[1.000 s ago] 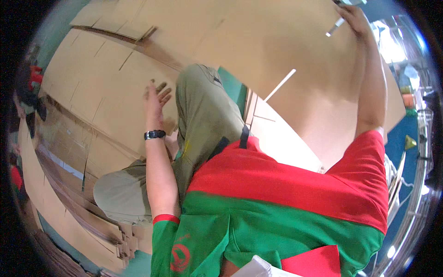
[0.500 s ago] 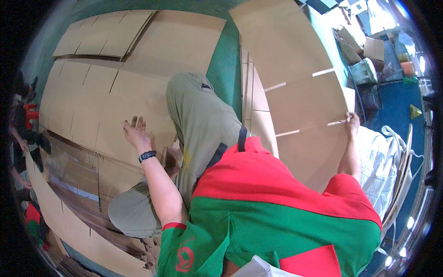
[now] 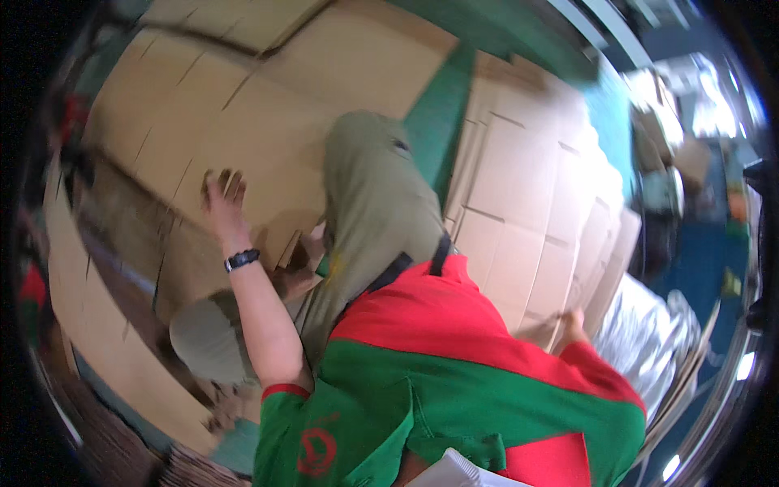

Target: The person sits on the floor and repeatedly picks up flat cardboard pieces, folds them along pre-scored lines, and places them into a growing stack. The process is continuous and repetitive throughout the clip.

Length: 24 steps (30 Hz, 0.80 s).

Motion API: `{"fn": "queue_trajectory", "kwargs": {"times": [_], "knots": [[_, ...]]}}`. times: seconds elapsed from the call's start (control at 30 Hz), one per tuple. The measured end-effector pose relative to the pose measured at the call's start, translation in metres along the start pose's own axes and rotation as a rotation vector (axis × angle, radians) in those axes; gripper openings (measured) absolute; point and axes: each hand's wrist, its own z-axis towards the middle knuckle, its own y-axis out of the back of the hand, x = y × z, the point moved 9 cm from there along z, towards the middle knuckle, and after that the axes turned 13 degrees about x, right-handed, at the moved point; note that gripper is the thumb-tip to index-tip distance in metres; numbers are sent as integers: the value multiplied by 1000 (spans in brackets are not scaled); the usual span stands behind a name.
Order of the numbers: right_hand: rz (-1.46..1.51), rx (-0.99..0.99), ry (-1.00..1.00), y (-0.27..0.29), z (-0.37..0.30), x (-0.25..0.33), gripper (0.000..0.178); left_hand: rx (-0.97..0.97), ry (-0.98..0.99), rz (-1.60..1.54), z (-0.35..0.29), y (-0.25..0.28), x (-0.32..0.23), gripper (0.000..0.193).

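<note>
My left hand [image 3: 225,203] is held over a large slotted cardboard sheet [image 3: 268,138] on the left, fingers spread and nothing in them. A dark watch is on that wrist. To the right of my leg lies a stack of slotted cardboard sheets [image 3: 515,174], its far right part washed out by glare. My right hand [image 3: 572,327] is low at the near right side of this stack, close to or touching the cardboard. Motion blur hides its fingers, so I cannot tell whether it grips a sheet.
Another slotted cardboard pile [image 3: 243,20] lies at the far left. A long cardboard strip [image 3: 97,276] stretches along the left. White plastic sacking [image 3: 641,333] sits at the right, with blurred boxes [image 3: 690,162] beyond. Green floor [image 3: 442,122] shows between the cardboard piles.
The broad slotted sheet that my right hand held up by its edge is no longer raised. That hand has come down and nearer to me. My view has shifted and tilted.
</note>
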Motion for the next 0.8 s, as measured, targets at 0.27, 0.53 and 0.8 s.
{"fn": "queue_trajectory", "kwargs": {"times": [0.27,0.53,0.8], "knots": [[-165,-418,696,68,-26,261,25,-112,-242,89,-57,58,-139,33],[159,-248,1549,43,-263,589,29,-778,-293,275,-203,288,-193,52],[92,-459,1981,-9,-491,626,25,-1002,-247,-374,-343,502,-52,61]]}}
